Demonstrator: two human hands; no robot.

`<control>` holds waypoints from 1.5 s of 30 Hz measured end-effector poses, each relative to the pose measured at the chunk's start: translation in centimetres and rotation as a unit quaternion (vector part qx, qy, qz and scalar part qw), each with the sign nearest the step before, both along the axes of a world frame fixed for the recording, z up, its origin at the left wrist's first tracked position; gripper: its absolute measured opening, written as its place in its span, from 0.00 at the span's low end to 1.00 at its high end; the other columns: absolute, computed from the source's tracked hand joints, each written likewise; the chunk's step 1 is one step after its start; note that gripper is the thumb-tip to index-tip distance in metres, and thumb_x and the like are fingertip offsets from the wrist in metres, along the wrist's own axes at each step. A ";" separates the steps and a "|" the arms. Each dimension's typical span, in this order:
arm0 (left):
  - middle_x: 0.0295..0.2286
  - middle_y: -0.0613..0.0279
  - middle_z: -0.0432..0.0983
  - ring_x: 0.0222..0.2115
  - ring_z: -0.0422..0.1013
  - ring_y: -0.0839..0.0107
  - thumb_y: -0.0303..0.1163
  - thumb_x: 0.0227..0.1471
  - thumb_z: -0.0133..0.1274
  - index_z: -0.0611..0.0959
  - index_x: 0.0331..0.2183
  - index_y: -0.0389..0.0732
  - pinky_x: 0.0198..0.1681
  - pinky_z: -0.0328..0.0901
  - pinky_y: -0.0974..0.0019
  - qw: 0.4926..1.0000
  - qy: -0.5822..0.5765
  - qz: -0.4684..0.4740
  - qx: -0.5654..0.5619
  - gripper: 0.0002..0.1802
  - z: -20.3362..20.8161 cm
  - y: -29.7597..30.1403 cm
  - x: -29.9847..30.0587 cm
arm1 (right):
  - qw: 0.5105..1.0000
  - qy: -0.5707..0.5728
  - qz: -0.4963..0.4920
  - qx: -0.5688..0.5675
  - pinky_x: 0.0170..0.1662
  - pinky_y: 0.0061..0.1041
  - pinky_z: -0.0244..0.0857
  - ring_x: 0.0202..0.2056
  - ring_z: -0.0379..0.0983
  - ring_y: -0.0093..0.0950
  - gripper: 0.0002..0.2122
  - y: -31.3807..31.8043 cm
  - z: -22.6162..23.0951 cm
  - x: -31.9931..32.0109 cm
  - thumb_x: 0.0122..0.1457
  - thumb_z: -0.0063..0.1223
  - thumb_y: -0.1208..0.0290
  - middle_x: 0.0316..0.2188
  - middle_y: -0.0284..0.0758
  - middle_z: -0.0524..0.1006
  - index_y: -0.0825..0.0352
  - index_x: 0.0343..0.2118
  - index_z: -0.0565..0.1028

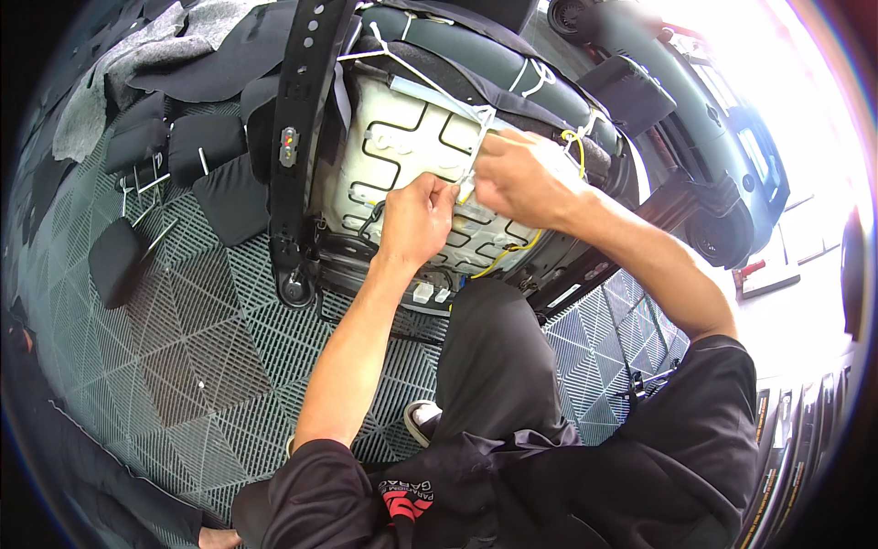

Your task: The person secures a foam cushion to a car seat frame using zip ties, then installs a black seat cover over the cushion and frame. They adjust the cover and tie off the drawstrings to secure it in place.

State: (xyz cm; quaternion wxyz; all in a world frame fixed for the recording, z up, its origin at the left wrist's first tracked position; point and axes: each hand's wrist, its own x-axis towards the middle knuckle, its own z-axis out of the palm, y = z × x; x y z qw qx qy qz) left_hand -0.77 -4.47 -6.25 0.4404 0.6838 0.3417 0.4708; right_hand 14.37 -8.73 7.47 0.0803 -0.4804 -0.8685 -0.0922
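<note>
Currently holding both hands close together over exposed pale foam (384, 101) and black zigzag springs (402, 127) of car seat. Holding left hand (419, 220) lower, with wrist nearly straight, forearm angled up from below, fingers folded, grip pinched thumb-to-forefinger on white cord (484, 117). Holding right hand (526, 178) slightly higher, just right of left, with elbow bent outward, forearm slanting up-left, back of hand facing up, fingers curled in beside same cord. Cannot tell right grip's closure, with fingertips partly hidden. Can see white cord running from metal rod (430, 95) down between both hands, in front of foam. Also can see yellow cable (582, 157) near right wrist, raised knee (489, 339) between forearms.
</note>
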 end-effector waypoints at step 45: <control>0.19 0.71 0.73 0.21 0.73 0.78 0.27 0.59 0.54 0.79 0.31 0.37 0.23 0.65 0.77 0.784 -0.360 -0.131 -0.489 0.04 0.3 -0.5 -0.5 | 0.856 0.492 -0.155 0.008 0.42 0.35 0.66 0.34 0.72 0.38 0.08 -5.3 -10.0 -3.3 0.62 0.49 0.73 0.29 0.42 0.76 0.72 0.29 0.73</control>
